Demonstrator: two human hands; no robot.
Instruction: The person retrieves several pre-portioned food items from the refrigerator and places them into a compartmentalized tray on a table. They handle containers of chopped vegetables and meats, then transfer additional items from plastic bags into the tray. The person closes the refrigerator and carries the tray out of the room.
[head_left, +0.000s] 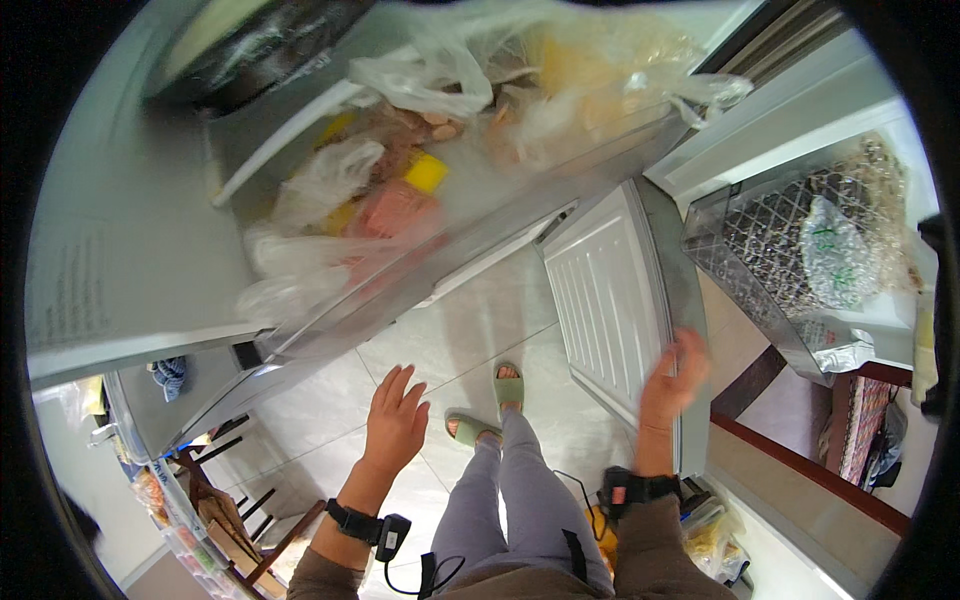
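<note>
My left hand (397, 421) is held above the tiled floor with its fingers a little apart and nothing in it. My right hand (673, 375), blurred, is at the edge of a swung-out lower refrigerator door (600, 292) with a white ribbed inner panel. Its fingers are bent; whether they grip the edge cannot be told. Ahead of me is a refrigerator compartment with a clear-fronted drawer (480, 206). It holds knotted plastic bags (330, 176), a pink packet (397, 210), a yellow piece (426, 172) and a bag of yellowish food (600, 60).
To the right, an upper door bears a clear bin (750, 300) with bubble-wrapped items (836, 247). On the left is another open door with shelves (184, 390), near a dark wooden chair (289, 544). Bags (712, 536) lie low at right. My slippered feet (480, 431) stand on tiles.
</note>
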